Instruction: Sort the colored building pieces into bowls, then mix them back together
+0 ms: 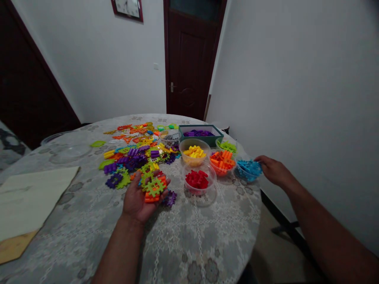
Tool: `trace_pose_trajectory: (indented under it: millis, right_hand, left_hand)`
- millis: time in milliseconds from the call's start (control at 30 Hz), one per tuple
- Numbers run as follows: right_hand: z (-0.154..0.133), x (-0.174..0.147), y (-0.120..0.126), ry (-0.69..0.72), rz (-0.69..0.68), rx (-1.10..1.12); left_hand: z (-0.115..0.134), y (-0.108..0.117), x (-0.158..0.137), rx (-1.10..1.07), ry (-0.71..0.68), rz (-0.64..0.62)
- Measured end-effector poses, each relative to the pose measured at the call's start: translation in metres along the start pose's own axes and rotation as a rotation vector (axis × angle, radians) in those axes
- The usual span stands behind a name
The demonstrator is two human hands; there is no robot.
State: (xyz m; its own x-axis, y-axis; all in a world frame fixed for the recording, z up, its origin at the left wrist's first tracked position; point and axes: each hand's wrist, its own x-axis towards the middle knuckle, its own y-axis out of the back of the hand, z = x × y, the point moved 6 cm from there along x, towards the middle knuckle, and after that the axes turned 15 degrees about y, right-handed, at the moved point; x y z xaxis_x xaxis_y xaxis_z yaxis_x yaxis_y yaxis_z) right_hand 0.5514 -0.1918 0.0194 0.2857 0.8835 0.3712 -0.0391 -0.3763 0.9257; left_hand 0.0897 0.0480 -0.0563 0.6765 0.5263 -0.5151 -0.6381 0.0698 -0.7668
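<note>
My left hand (139, 199) is palm up, its fingers curled around several interlocking plastic building pieces (155, 186), green and orange, with some red behind. Beyond its fingers lies a loose heap of similar pieces (132, 159) in purple, green and yellow. Far to the right, my right hand (274, 170) is at the rim of a clear round bowl (250, 178) of blue pieces (248, 167). Its thumb and fingers are pinched together against the bowl's right side. Whether they grip the rim or a blue piece is too small to make out.
Clear bowls hold red pieces (197, 179), orange pieces (222, 161), yellow pieces (194, 152) and green pieces (227, 146). A dark green box (204, 140) with purple pieces stands behind them. A pale sheet (32, 197) lies at left. The round table's edge (257, 232) curves down the right.
</note>
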Motion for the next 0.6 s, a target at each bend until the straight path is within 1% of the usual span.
trace_pose_trajectory:
  millis: [100,167,233,267,333,400,500,567,600]
  right_hand:
    - [0.001,-0.001,-0.001,0.028,-0.009,-0.114]
    - [-0.009,-0.003,0.003,0.04,0.046,-0.195]
    - [-0.033,-0.002,0.009,0.083,0.147,-0.22]
    - [-0.051,-0.001,0.013,0.121,0.204,-0.201]
    - [-0.099,0.002,0.019,0.222,0.309,-0.093]
    - [-0.159,0.005,0.02,0.351,0.351,0.099]
    - [-0.254,0.011,0.008,0.535,0.243,0.36]
    - [-0.31,0.013,-0.003,0.651,0.161,0.452]
    - [-0.333,0.014,-0.009,0.692,0.109,0.472]
  left_hand:
    - [-0.001,0.0,-0.001,-0.009,-0.01,-0.026]
    - [-0.003,-0.002,-0.003,-0.01,-0.005,-0.044]
    - [-0.006,-0.003,-0.004,-0.017,0.015,-0.063]
    - [-0.007,-0.004,-0.004,-0.023,0.022,-0.074]
    - [-0.009,-0.005,-0.003,-0.031,0.032,-0.089]
    - [-0.011,-0.005,-0.003,-0.039,0.034,-0.099]
    - [-0.014,-0.006,-0.002,-0.047,0.043,-0.13]
    - [-0.014,-0.006,-0.001,-0.054,0.044,-0.166]
    - [-0.015,-0.006,0.001,-0.059,0.043,-0.187]
